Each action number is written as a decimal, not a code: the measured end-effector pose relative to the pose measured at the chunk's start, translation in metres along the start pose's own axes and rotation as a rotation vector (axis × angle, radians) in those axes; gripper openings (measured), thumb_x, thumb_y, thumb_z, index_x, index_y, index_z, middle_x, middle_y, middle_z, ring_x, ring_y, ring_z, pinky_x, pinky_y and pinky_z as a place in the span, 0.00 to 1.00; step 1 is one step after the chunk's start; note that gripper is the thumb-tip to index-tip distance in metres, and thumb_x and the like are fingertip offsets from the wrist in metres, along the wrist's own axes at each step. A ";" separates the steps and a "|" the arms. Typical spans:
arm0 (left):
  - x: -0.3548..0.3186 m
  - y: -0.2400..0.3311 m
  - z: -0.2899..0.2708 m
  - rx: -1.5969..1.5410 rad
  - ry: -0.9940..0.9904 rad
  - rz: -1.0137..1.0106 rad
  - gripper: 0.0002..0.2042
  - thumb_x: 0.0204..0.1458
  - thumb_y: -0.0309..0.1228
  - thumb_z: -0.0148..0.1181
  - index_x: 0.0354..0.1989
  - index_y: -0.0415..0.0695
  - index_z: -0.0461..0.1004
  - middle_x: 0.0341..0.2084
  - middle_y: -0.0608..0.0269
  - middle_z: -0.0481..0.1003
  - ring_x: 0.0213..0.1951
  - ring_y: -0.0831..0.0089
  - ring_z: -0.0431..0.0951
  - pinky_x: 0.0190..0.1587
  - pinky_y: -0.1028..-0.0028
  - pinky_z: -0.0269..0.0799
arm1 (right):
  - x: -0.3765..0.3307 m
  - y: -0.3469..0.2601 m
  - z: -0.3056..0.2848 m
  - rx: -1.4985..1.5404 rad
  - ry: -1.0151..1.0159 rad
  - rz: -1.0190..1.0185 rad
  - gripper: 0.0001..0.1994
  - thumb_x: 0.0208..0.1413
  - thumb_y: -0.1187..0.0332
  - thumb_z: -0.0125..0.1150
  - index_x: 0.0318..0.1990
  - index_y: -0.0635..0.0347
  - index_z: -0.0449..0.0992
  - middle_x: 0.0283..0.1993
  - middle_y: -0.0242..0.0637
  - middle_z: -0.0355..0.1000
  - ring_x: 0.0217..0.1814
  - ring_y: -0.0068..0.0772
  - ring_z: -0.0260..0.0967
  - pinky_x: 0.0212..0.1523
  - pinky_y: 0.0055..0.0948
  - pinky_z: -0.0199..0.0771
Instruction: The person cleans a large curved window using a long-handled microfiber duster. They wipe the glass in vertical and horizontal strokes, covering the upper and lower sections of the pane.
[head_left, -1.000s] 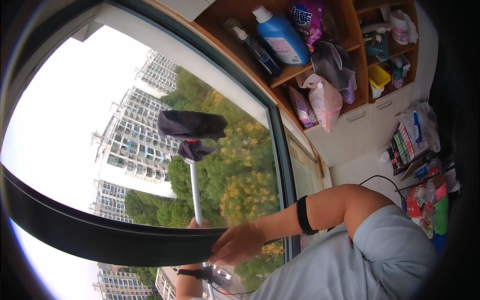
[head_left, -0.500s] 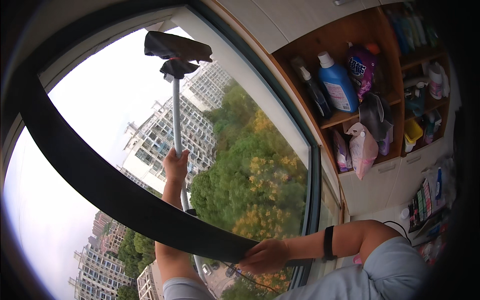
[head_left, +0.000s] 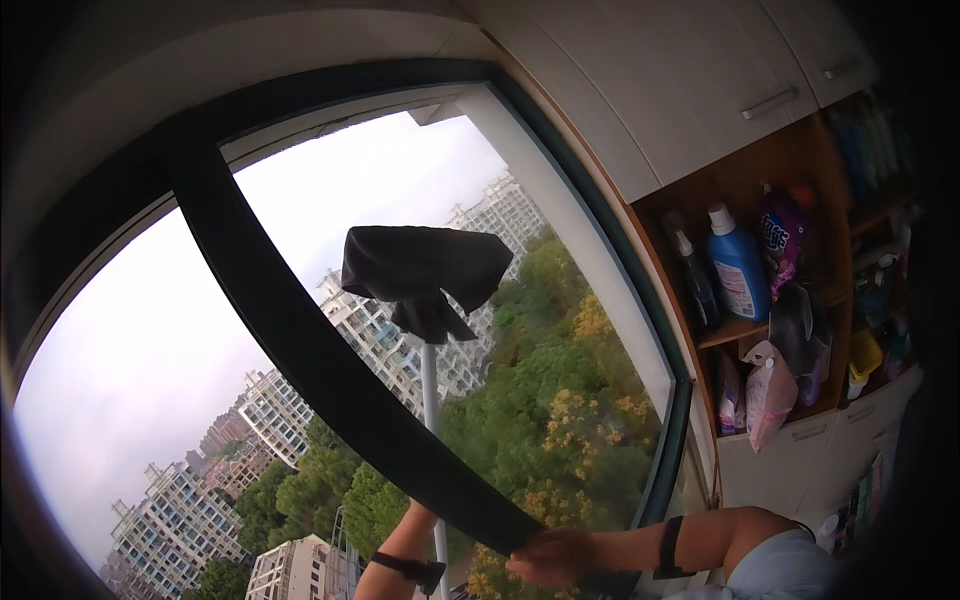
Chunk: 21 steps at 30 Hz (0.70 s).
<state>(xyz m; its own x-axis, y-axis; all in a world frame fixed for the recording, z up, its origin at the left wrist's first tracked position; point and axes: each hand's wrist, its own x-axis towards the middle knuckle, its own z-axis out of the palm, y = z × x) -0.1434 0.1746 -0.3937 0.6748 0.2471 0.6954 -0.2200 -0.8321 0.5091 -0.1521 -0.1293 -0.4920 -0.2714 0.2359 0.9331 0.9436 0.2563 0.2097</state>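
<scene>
Outside the window, a grey cleaning pole stands upright. A black cloth is draped over its wide head, with a loose end hanging around the pole's neck. My left arm reaches out past the dark window frame bar. My left hand is at the pole, its fingers mostly hidden behind that bar; the pole has come down together with it, so it is closed on the pole. At the bar's lower end, my right hand is closed around its edge, with the fingers partly in shadow.
The dark outer window frame surrounds the opening. To the right, a wooden shelf holds a blue bottle, a spray bottle and a pink pouch. Pale cabinet doors hang above. Trees and tall buildings lie far below outside.
The pole, its cloth-covered head and my left hand have come lower, and the hand has passed behind the bar. My view has shifted up and left. My right hand still grips the bar.
</scene>
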 end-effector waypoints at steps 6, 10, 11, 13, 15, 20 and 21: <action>0.154 0.126 0.008 -0.217 0.264 0.076 0.11 0.60 0.34 0.62 0.31 0.43 0.69 0.14 0.74 0.64 0.16 0.84 0.63 0.17 0.75 0.58 | -0.003 0.003 0.005 -0.149 -0.081 -0.147 0.17 0.44 0.53 0.61 0.42 0.40 0.82 0.58 0.24 0.72 0.63 0.34 0.66 0.61 0.38 0.69; 0.097 0.106 0.044 -0.206 0.256 0.083 0.09 0.61 0.33 0.61 0.35 0.44 0.68 0.14 0.74 0.65 0.14 0.83 0.65 0.16 0.76 0.59 | -0.008 0.001 0.008 -0.104 -0.054 -0.058 0.14 0.50 0.57 0.62 0.44 0.47 0.80 0.55 0.25 0.74 0.60 0.31 0.69 0.57 0.36 0.72; 0.063 0.088 0.056 -0.250 0.258 0.097 0.10 0.61 0.34 0.61 0.36 0.45 0.68 0.14 0.74 0.64 0.14 0.83 0.63 0.16 0.76 0.56 | -0.009 0.000 0.008 -0.058 -0.090 0.006 0.16 0.52 0.61 0.62 0.48 0.50 0.78 0.54 0.26 0.75 0.57 0.28 0.71 0.53 0.33 0.76; -0.016 0.055 0.083 -0.210 0.277 -0.047 0.11 0.60 0.37 0.63 0.33 0.45 0.68 0.17 0.72 0.65 0.17 0.83 0.63 0.18 0.75 0.55 | -0.009 0.000 0.006 -0.021 -0.077 0.027 0.18 0.55 0.64 0.63 0.54 0.54 0.76 0.54 0.26 0.75 0.56 0.25 0.73 0.50 0.30 0.79; -0.085 0.032 0.100 -0.165 0.152 -0.066 0.11 0.60 0.37 0.63 0.32 0.45 0.69 0.17 0.71 0.66 0.17 0.81 0.64 0.19 0.73 0.57 | -0.008 0.001 0.004 -0.041 0.022 -0.047 0.18 0.56 0.64 0.63 0.54 0.54 0.76 0.54 0.27 0.75 0.58 0.25 0.72 0.51 0.30 0.78; -0.143 0.012 0.094 0.012 -0.072 -0.126 0.12 0.59 0.38 0.63 0.31 0.45 0.70 0.17 0.68 0.68 0.19 0.74 0.65 0.22 0.67 0.61 | -0.006 0.002 0.005 0.073 0.019 0.027 0.16 0.56 0.64 0.63 0.52 0.55 0.77 0.55 0.26 0.74 0.59 0.26 0.72 0.54 0.30 0.77; -0.132 0.016 0.087 0.061 -0.099 -0.106 0.12 0.59 0.38 0.63 0.30 0.45 0.70 0.17 0.68 0.68 0.19 0.73 0.66 0.22 0.66 0.62 | -0.007 0.001 0.006 0.136 0.030 0.064 0.16 0.56 0.64 0.63 0.51 0.55 0.77 0.55 0.26 0.74 0.59 0.26 0.72 0.55 0.31 0.77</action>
<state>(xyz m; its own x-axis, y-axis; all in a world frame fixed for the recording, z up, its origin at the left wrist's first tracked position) -0.1753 0.0855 -0.5215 0.7585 0.2874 0.5848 -0.1026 -0.8336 0.5427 -0.1504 -0.1248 -0.5003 -0.2035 0.2282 0.9521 0.9238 0.3668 0.1095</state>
